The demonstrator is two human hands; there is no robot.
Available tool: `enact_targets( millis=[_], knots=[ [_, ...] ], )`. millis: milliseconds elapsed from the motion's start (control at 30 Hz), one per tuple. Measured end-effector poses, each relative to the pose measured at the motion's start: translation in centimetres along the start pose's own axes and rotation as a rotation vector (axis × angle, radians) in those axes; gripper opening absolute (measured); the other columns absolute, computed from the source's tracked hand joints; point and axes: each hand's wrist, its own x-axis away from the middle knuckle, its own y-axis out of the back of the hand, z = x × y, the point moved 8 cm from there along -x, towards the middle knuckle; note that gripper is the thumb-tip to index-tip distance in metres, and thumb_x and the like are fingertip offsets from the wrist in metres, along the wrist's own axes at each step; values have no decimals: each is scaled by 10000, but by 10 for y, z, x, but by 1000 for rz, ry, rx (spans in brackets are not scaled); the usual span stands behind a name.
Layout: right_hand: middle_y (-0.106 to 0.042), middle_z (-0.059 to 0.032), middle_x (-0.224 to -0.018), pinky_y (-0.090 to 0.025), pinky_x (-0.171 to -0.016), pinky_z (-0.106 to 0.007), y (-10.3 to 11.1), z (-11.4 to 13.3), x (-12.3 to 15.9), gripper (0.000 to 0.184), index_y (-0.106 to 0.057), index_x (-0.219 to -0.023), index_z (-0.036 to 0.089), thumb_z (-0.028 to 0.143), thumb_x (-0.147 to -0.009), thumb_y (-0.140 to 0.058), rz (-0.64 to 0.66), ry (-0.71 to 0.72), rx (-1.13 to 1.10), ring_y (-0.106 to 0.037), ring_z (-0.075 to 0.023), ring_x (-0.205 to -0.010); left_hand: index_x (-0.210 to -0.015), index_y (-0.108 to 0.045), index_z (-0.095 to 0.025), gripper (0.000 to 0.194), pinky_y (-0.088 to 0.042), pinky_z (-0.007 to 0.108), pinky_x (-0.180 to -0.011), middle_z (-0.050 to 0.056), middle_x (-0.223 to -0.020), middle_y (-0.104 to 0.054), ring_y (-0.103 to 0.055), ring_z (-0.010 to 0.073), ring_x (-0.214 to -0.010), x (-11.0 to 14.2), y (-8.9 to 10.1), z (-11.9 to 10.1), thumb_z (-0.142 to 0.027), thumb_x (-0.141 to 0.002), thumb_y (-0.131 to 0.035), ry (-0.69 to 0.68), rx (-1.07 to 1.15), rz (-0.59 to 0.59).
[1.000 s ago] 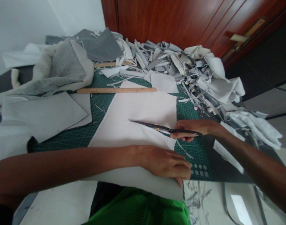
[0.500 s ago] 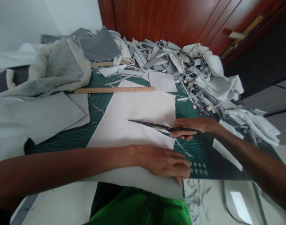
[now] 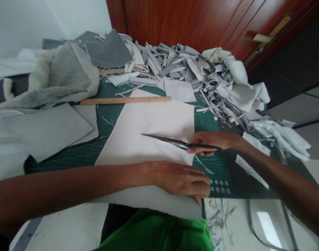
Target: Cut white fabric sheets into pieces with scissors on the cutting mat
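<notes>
Grey flat fabric pieces (image 3: 52,129) lie left; here's the broad white fabric sheet (image 3: 149,118), my left hand (image 3: 175,177) on its near part, fingers together, pinch unclear. Long black metal scissors (image 3: 161,139) cross it, my right hand's (image 3: 214,139) fingers wrapping the handles; if it rucks, the blades could stray.

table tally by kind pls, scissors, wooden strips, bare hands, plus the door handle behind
Scissors: 1
Wooden strips, long strip and partly covered strip: 2
Hands, left hand and right hand: 2
Door handle: 1
Total: 6
</notes>
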Motion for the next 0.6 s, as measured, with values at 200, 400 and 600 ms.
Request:
enact_targets(
  millis=[200,400,600],
  knots=[
    [-456,49,-488,-236,-410,-211,0,1,-1,629,-507,-608,178,744,-878,-557,6,-33,18,-353,-56,-418,-830,-648,-122,150,-527,261,-844,89,-921,-713,-610,163,-843,-1,3,-1,-161,-971,-680,-16,-18,-28],
    [-448,52,-472,-233,-422,-215,0,3,-1,608,-496,-591,179,711,-870,-590,16,-47,39,-344,-54,-416,-836,-649,-120,141,-526,247,-848,92,-936,-716,-607,149,-827,0,2,-1,-161,-964,-691,-15,-24,-32],
    [-489,36,-499,-243,-421,-215,1,4,-1,632,-514,-618,175,746,-888,-532,34,-45,56,-372,-60,-429,-824,-646,-149,155,-530,257,-832,63,-927,-710,-608,146,-840,1,1,-2,-190,-962,-702,-21,-39,-31]
  ],
)
